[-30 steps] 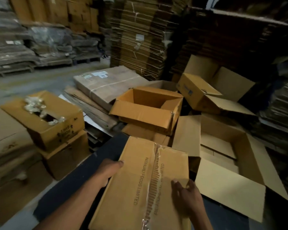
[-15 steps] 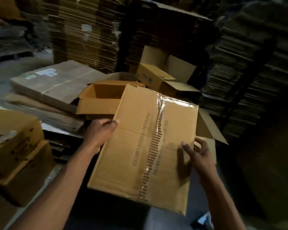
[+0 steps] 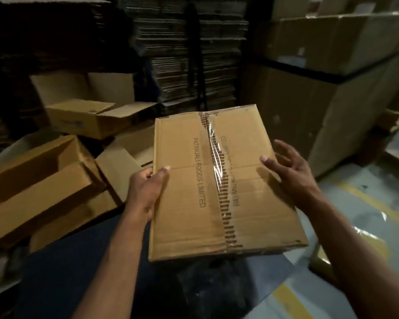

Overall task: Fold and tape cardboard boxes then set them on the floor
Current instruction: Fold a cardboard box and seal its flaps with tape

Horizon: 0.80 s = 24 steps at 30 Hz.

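Observation:
A brown cardboard box (image 3: 184,203) with clear tape along its middle seam and printed lettering hangs in the air in front of me, taped face up. My left hand (image 3: 145,189) grips its left edge, thumb on top and fingers underneath. Against the box's right edge lies my right hand (image 3: 288,169), fingers spread and mostly straight, thumb resting on the top face.
Several open, untaped boxes (image 3: 97,118) lie piled at the left. Tall stacks of flat cardboard (image 3: 184,54) stand behind. Large wrapped cartons (image 3: 320,100) rise at the right. Grey floor with yellow lines (image 3: 364,199) shows at the lower right.
I have lifted the taped box off the surface and swung it to the right as my view turned that way. My right hand has shifted from the top face to the right edge.

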### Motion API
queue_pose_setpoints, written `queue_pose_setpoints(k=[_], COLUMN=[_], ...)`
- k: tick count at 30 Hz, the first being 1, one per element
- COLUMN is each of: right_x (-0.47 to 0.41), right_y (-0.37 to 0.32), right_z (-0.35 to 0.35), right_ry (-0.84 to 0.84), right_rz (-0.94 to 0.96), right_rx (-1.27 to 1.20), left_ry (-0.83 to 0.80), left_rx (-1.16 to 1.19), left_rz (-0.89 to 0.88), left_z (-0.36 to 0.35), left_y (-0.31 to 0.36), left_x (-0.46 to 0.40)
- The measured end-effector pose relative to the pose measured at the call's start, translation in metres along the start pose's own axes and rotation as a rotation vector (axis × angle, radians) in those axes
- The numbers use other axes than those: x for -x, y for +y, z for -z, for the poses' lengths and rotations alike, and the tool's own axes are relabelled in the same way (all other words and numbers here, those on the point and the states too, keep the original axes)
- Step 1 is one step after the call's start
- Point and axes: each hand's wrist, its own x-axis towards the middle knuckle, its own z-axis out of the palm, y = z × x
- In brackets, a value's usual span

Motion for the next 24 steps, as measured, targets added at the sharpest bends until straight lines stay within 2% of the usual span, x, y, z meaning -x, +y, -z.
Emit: queue_pose_setpoints(k=[8, 14, 18, 24], right_x=[-0.008, -0.026, -0.028, -0.047], right_y=[0.059, 0.121, 0.155, 0.207], right_z=[0.208, 0.363, 0.438, 0.512], right_ry=[0.301, 0.475, 0.586, 0.605], right_rz=[0.003, -0.06, -0.144, -0.322], right_rx=[-0.171, -0.209, -0.199, -0.045], left_ry=[-0.312, -0.518, -0.621, -0.717], left_rx=[-0.196, -0.285, -0.33, -0.426], left_rz=[-0.052, -0.05, -0.043, 0.094], left_z=[-0.241, -0.435, -0.536, -0.652], left_y=[0.049, 0.054, 0.037, -0.026], left_x=[-0.003, 0.015, 0.018, -0.002])
